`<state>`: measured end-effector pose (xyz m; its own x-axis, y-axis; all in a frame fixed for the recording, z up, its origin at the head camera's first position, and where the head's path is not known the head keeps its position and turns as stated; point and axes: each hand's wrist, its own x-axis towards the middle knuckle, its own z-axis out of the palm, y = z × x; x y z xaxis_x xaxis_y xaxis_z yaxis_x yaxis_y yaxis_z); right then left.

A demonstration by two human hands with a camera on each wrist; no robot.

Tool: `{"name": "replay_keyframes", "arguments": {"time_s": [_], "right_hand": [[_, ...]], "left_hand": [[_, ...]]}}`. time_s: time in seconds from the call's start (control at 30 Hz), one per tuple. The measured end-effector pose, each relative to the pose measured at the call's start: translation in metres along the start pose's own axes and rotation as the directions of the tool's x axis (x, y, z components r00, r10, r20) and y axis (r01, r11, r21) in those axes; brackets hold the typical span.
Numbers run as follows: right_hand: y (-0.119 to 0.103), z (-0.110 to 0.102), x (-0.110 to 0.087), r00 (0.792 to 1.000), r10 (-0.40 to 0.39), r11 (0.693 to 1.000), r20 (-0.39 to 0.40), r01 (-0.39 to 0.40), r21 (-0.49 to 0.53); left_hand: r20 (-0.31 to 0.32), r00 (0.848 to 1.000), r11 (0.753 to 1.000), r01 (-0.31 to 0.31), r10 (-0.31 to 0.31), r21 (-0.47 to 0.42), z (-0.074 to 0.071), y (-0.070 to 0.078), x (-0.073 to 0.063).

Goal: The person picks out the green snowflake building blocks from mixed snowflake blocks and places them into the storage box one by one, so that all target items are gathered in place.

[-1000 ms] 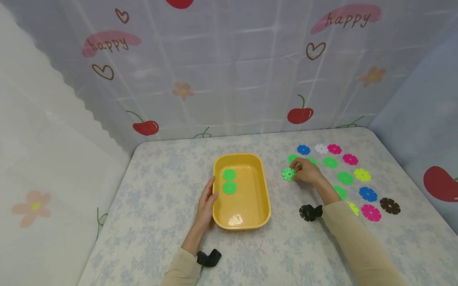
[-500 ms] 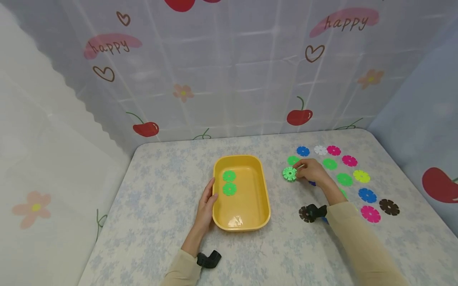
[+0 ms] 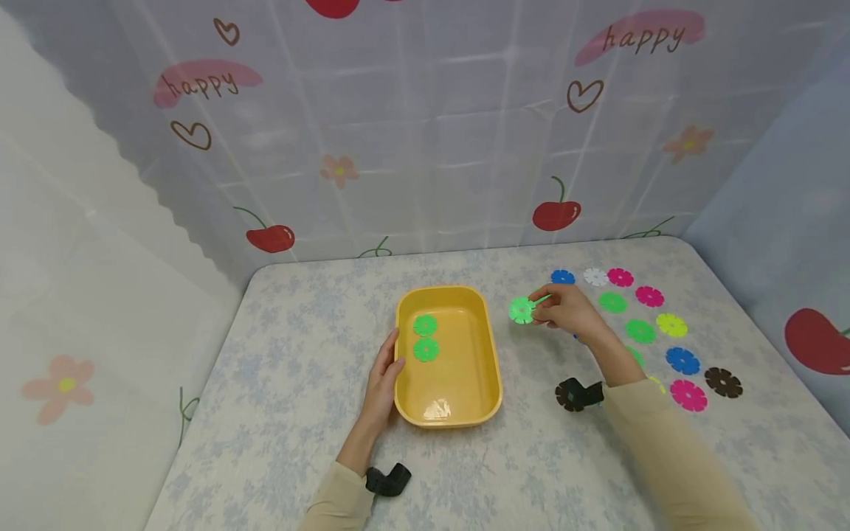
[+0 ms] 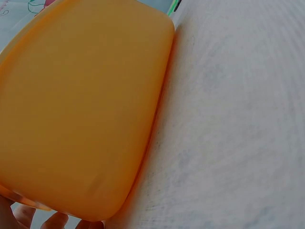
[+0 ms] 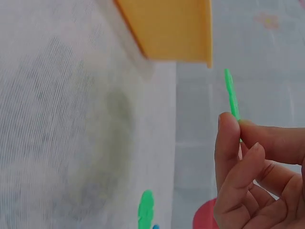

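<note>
My right hand (image 3: 567,311) pinches a bright green notched plastic disc (image 3: 521,310) between thumb and fingertips. It is raised off the table, a little right of the yellow tray (image 3: 458,398). In the right wrist view the held disc (image 5: 231,93) shows edge-on, apart from the tray's wall (image 5: 167,33). My left hand (image 3: 381,380) holds the tray's left side; in the left wrist view some fingertips (image 4: 55,220) show at the tray's edge. Inside the tray lie two green discs, an upper one (image 3: 425,325) and a lower one (image 3: 426,349).
Right of the tray, several loose discs lie flat, among them a white one (image 3: 595,276), a yellow one (image 3: 672,325), a blue one (image 3: 683,361), a pink one (image 3: 688,395) and a brown one (image 3: 724,383). A patterned curtain (image 3: 425,147) hangs behind the table (image 3: 299,354).
My right hand has lifted the green disc and carried it slightly left toward the tray. The left hand and the tray stay where they were.
</note>
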<state>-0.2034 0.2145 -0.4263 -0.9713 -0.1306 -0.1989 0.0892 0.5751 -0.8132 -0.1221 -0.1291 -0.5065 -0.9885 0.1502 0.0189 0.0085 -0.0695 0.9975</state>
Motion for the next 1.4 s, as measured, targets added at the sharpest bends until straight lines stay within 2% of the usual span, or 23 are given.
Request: {"name": "replay_keyframes", "arguments": {"time_s": [0.53, 0.73, 0.87, 1.17, 1.4], "right_hand": [[-0.049, 0.052, -0.011, 0.992, -0.093, 0.994, 0.089, 0.088, 0.061], [-0.058, 0.073, -0.015, 0.972, -0.169, 0.98, 0.166, 0.148, 0.136], [-0.061, 0.087, -0.014, 0.956, -0.218, 0.97, 0.195, 0.19, 0.152], [-0.068, 0.12, -0.012, 0.948, -0.213, 0.977, 0.235, 0.203, 0.068], [-0.063, 0.139, -0.009, 0.948, -0.169, 0.984, 0.27, 0.178, -0.006]], "left_hand": [[0.007, 1.0, 1.0, -0.005, 0.005, -0.001, 0.0, 0.0, 0.0], [0.005, 1.0, 1.0, 0.0, 0.0, 0.003, -0.001, 0.0, 0.0], [0.0, 1.0, 1.0, 0.004, -0.004, 0.01, 0.0, 0.001, 0.0], [-0.001, 1.0, 1.0, -0.004, 0.004, 0.005, 0.001, 0.001, 0.001], [0.008, 1.0, 1.0, -0.012, 0.012, -0.004, 0.001, 0.001, 0.001]]}}
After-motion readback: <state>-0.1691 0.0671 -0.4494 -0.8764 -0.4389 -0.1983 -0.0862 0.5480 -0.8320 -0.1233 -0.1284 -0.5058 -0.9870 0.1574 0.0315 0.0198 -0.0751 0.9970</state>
